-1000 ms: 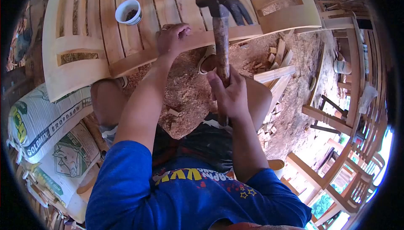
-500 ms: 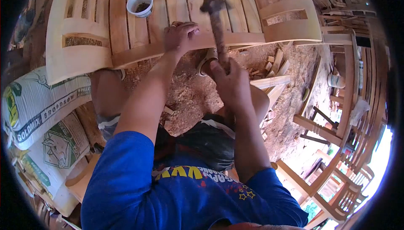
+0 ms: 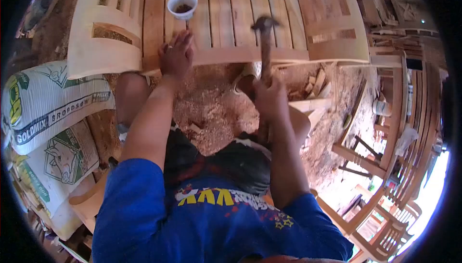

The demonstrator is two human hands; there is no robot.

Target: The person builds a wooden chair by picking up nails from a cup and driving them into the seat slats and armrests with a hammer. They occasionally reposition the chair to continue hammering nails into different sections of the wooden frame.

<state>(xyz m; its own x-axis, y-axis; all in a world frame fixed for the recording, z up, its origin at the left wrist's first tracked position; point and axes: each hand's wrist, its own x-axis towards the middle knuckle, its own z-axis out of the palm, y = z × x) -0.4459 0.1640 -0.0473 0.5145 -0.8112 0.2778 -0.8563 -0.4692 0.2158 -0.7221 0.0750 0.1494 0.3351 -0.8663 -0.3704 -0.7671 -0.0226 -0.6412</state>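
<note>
My right hand (image 3: 273, 100) is wrapped round the handle of a claw hammer (image 3: 265, 53), whose head is raised in front of the wooden seat, slightly blurred. My left hand (image 3: 177, 57) lies over the seat's front rail (image 3: 221, 54), toward its left end, with the fingers reaching onto the slats (image 3: 221, 12). Nothing shows in that hand, though its palm side is hidden. Just beyond its fingertips stands a white plastic cup (image 3: 183, 5) with small dark pieces in the bottom, probably nails.
Curved wooden side panels (image 3: 103, 60) flank the slats. Printed sacks (image 3: 60, 99) are stacked at my left. Wood offcuts (image 3: 315, 82) and shavings cover the ground between and beside my legs. Unfinished wooden furniture (image 3: 399, 104) stands along the right.
My left hand has shifted left along the rail, toward the cup, and its fingers have straightened. The hammer stays raised in my right hand. The camera view has moved a little.
</note>
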